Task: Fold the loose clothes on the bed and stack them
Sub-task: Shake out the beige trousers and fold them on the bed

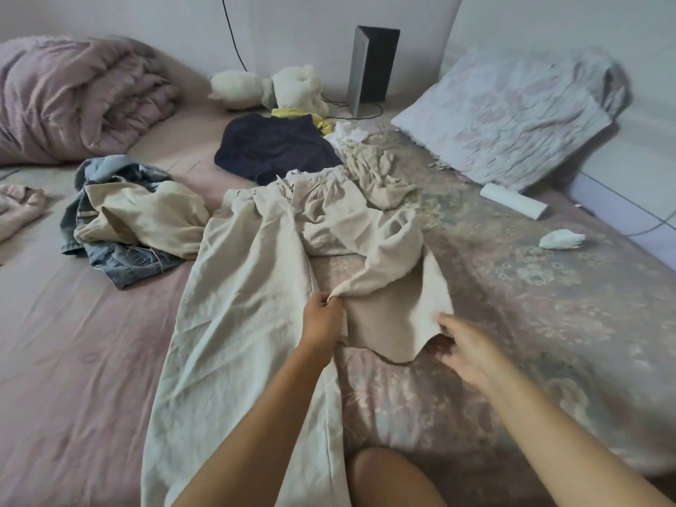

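Left hand (323,318) pinches a fold of the beige trousers (252,305) spread down the middle of the bed (73,360), while the right hand (462,345) grips the hem of the twisted leg, fingers curled under it. To the left lie jeans (120,250) under a cream top (146,217). Beyond sit a navy garment (270,148), a soft toy (292,89), a pillow (512,115) and a white roll (515,204).
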Action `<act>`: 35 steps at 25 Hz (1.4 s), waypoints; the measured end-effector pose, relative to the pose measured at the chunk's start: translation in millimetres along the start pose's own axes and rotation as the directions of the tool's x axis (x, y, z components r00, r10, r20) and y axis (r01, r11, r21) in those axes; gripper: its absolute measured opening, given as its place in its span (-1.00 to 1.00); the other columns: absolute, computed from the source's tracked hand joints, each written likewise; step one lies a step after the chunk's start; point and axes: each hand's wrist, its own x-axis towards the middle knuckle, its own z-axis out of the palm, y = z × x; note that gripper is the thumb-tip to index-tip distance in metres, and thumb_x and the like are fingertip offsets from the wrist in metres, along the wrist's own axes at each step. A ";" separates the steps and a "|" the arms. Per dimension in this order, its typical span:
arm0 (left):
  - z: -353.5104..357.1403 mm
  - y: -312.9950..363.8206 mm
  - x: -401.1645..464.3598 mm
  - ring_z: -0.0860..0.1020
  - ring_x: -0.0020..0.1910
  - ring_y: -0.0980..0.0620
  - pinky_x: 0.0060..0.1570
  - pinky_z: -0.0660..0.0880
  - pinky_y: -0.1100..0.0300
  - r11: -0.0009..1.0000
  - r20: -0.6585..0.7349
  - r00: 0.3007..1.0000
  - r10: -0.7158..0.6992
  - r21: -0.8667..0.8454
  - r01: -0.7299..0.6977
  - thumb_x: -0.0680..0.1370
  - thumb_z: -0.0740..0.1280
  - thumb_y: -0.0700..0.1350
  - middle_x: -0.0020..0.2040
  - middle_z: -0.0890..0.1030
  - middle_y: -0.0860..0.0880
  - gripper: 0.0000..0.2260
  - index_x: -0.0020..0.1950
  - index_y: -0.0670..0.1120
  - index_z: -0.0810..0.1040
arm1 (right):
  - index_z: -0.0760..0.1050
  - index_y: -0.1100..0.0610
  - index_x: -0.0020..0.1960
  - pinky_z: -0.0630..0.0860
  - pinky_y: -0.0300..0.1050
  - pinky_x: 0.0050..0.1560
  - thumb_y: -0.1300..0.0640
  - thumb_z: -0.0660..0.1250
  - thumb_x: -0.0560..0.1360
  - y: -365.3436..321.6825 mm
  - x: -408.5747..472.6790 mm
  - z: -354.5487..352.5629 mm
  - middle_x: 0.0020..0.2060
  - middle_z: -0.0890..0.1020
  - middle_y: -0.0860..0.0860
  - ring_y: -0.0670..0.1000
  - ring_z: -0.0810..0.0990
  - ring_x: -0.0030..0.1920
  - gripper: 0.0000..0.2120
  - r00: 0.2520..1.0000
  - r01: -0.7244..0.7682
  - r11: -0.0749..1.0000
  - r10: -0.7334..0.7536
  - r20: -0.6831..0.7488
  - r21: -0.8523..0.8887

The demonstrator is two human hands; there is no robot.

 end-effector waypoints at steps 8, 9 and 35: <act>-68.6 -10.9 -144.2 0.64 -0.23 -0.14 -0.32 0.60 0.05 0.947 0.397 0.862 -0.315 0.065 0.315 0.58 0.13 -0.33 -0.08 0.61 -0.26 -0.76 0.23 -0.25 0.41 | 0.47 0.19 0.07 0.46 0.18 0.05 0.22 0.16 0.60 12.0 -91.1 -98.1 -0.01 0.61 0.17 0.18 0.56 0.03 -0.86 0.998 0.005 0.998 -0.001 0.056 -0.068; -71.5 -22.5 -150.2 0.64 -0.10 -0.15 -0.16 0.61 0.02 0.943 0.344 0.889 -0.301 0.245 0.225 0.58 0.15 -0.28 0.02 0.59 -0.23 -0.71 0.30 -0.13 0.34 | 0.47 0.16 0.04 0.44 0.19 0.06 0.21 0.16 0.60 22.4 -93.9 -101.2 0.03 0.60 0.15 0.16 0.55 0.07 -0.88 0.998 -0.022 0.997 0.026 0.055 -0.078; 19.6 78.2 -197.7 0.48 -0.12 0.13 -0.15 0.47 0.28 0.611 0.205 0.643 0.738 0.202 -0.766 0.49 0.38 -0.21 -0.05 0.48 -0.01 -0.88 0.00 -0.16 0.53 | 0.43 -0.11 0.09 0.51 -0.35 -0.25 0.27 0.33 0.49 -18.8 -198.6 -34.9 -0.14 0.64 -0.08 -0.09 0.64 -0.09 -0.68 0.688 0.716 0.649 -0.597 0.412 -0.256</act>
